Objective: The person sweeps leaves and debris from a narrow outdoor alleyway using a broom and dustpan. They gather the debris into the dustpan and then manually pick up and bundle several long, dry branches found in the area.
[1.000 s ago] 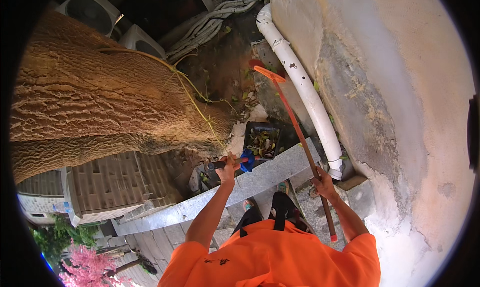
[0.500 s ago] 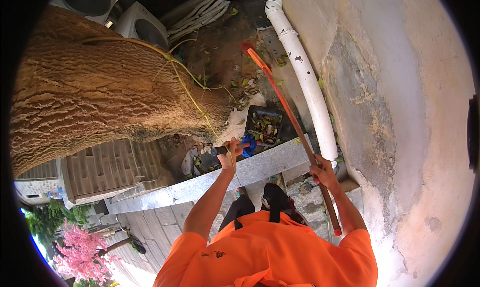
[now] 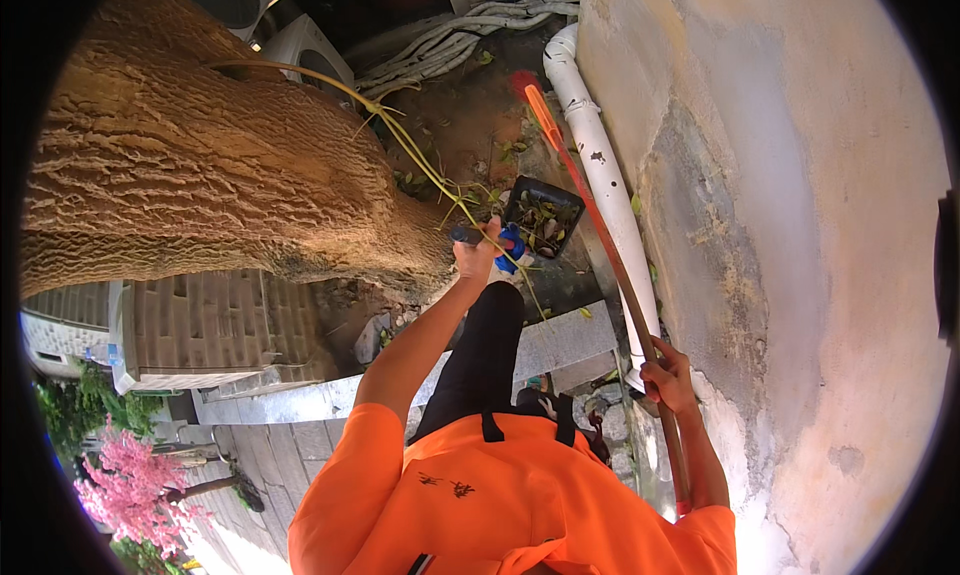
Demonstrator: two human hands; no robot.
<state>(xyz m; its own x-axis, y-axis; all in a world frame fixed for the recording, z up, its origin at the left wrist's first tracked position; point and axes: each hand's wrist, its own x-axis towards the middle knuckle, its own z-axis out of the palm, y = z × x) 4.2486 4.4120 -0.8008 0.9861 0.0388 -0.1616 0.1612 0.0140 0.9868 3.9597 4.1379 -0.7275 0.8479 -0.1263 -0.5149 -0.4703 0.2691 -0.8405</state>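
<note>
My left hand is closed round the dark handle of a dustpan, just below a blue fitting. The black pan is at the foot of the tree and holds dry leaves. A thin yellowish vine runs down across my left hand. In my right hand is the long red-brown stick of a broom. Its orange and red head points away from me, beside the white pipe. My right fingers wrap round the lower part of the stick.
A thick tree trunk leans in from the left. A white drainpipe runs along the plastered wall on the right. Before me lies a pale stone kerb. White-wrapped pipes and outdoor air-conditioner units are at the back.
My left hand has moved forward and a little right with the dustpan. The broom and my right hand have shifted right. One leg has come forward over the kerb.
</note>
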